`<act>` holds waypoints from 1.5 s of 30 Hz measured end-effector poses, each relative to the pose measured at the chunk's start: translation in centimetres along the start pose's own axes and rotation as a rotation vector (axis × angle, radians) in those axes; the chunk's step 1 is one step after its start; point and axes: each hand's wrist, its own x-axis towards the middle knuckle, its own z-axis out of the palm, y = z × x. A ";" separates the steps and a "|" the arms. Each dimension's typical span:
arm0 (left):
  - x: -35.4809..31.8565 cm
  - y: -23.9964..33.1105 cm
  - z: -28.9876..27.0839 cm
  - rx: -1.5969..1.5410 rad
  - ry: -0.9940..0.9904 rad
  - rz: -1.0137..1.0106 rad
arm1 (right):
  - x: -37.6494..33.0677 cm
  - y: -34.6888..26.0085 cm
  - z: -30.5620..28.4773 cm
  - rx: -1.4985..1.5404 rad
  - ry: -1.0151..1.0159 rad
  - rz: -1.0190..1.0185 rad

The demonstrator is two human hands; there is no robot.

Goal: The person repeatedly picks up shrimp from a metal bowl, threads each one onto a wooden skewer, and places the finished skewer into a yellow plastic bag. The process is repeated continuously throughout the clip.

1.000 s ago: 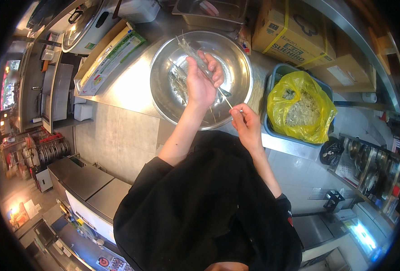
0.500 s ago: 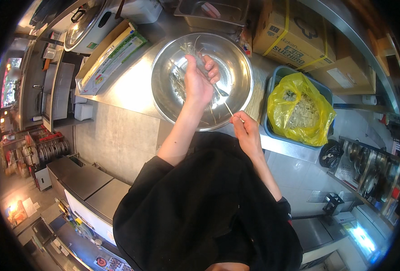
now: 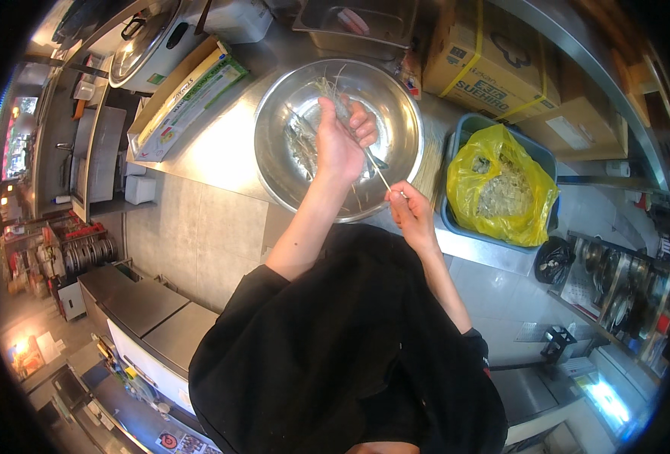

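Over a wide steel bowl (image 3: 264, 129) my left hand (image 3: 340, 147) is closed around a whole raw shrimp (image 3: 327, 85), its long feelers sticking out past the thumb. Most of the shrimp's body is hidden by the palm and fingers. A thin wooden skewer (image 3: 381, 177) runs from that grip down to my right hand (image 3: 411, 210), which pinches its lower end just outside the bowl's near right rim. Whether the tip is inside the shrimp cannot be seen. More grey shrimp (image 3: 300, 144) lie in the bowl, left of my left wrist.
Right of the bowl lie several wooden skewers (image 3: 428, 168), then a blue-grey tub (image 3: 453, 138) lined with a yellow bag (image 3: 467, 170) of pale pieces. Cardboard boxes (image 3: 494, 76) and a steel pan (image 3: 354, 39) stand behind. A long carton (image 3: 187, 106) and white pot (image 3: 146, 57) stand left.
My left hand has shifted slightly down and right. The right hand with the skewer has moved slightly up, and less of the skewer shows between the hands.
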 end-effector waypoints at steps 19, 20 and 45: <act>1.3 0.2 -2.6 -0.037 -0.116 0.025 | 0.4 0.7 -0.1 0.050 -0.015 0.063; 1.3 0.2 -2.6 -0.042 -0.113 0.027 | 0.5 0.7 -0.1 0.037 -0.012 0.055; 2.5 1.6 -4.7 0.100 -0.172 0.059 | 1.7 1.0 1.0 -0.030 0.061 -0.017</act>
